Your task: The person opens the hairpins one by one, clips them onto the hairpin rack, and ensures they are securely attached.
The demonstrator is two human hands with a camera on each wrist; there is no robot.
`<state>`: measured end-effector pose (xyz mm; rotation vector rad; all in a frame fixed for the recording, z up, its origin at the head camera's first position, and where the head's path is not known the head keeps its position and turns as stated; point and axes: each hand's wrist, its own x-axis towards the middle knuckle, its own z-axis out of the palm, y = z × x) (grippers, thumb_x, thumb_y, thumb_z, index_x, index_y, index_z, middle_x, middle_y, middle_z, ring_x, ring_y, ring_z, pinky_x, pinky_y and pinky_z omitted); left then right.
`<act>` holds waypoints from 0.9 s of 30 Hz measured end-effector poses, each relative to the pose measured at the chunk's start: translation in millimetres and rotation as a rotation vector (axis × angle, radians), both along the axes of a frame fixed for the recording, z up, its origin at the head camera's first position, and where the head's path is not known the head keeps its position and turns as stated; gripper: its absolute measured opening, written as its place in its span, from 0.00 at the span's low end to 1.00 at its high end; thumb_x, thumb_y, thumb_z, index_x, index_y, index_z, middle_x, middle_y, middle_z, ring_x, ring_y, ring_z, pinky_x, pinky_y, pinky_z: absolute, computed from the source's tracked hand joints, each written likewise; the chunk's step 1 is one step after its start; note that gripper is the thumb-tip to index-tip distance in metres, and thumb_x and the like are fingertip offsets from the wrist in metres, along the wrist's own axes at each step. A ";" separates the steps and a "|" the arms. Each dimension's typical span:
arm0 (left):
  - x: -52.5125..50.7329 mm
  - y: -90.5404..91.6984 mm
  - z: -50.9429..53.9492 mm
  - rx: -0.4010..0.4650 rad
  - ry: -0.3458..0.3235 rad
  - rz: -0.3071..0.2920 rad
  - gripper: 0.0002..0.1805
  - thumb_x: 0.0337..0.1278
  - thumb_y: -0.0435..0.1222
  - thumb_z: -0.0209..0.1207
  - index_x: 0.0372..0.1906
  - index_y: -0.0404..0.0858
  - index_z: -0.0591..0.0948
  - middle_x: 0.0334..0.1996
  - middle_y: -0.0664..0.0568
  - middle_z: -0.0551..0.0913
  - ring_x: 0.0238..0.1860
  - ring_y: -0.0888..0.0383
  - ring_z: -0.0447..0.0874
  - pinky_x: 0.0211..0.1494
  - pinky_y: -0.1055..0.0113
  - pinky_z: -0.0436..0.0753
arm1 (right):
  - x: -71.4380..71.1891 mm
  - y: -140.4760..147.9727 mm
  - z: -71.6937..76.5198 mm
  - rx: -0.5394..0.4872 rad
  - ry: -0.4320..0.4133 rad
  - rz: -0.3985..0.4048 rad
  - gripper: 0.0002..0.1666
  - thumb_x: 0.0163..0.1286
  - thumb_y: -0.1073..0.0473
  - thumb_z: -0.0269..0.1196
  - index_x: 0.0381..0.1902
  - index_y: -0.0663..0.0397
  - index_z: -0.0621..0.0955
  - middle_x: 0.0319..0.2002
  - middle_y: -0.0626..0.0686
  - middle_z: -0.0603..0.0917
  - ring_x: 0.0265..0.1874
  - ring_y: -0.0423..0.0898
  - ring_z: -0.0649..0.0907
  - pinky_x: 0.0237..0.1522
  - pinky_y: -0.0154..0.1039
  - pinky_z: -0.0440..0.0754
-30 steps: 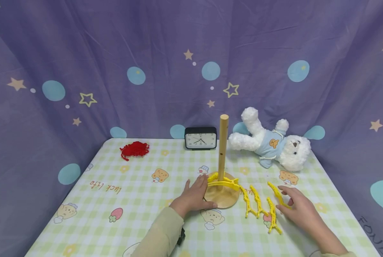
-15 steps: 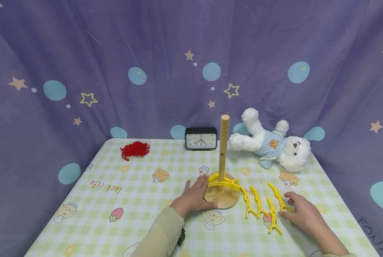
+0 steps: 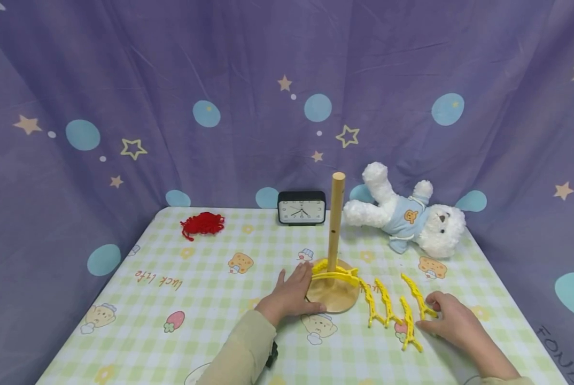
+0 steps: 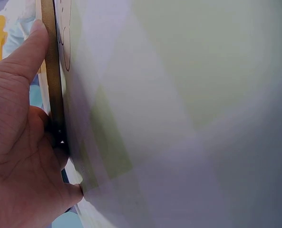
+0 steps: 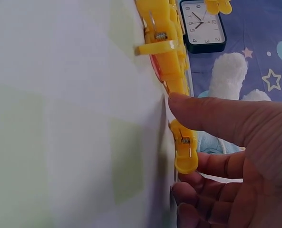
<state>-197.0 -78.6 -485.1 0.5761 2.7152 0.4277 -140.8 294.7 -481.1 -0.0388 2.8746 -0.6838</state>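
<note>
My left hand holds the rim of the round wooden base, its thumb at the front and fingers round the left side. An upright wooden rod stands on the base, with yellow clips lying around its foot. My right hand is at the handle end of a yellow spring clip on the table. In the right wrist view, thumb and fingers lie loosely either side of the clip's handles, not visibly pinching. Nearby lie more yellow clips, one nearest the hand and others beside the base.
Behind the rod is a black alarm clock. A white plush bear in a blue top lies at the back right. Red yarn lies at the back left. A checked cloth covers the table; a purple curtain hangs behind.
My right hand has drawn back slightly to the right and down, uncovering more of the far-right clip, which has straightened a little. The left hand has stayed on the base.
</note>
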 end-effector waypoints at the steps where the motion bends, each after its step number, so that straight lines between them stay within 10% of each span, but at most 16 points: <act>1: -0.1 0.1 -0.2 0.000 -0.001 0.000 0.60 0.51 0.68 0.58 0.78 0.39 0.46 0.78 0.49 0.42 0.78 0.55 0.38 0.75 0.44 0.38 | 0.1 -0.3 -0.6 0.000 -0.003 -0.002 0.42 0.47 0.39 0.76 0.48 0.65 0.77 0.40 0.57 0.80 0.41 0.57 0.80 0.41 0.55 0.77; 27: 1.1 0.3 2.6 0.011 -0.003 0.003 0.60 0.52 0.67 0.59 0.78 0.38 0.47 0.78 0.49 0.43 0.77 0.55 0.38 0.75 0.44 0.37 | -2.6 -1.6 -4.4 0.036 -0.005 -0.015 0.33 0.48 0.38 0.75 0.37 0.57 0.76 0.34 0.53 0.73 0.32 0.48 0.71 0.36 0.48 0.74</act>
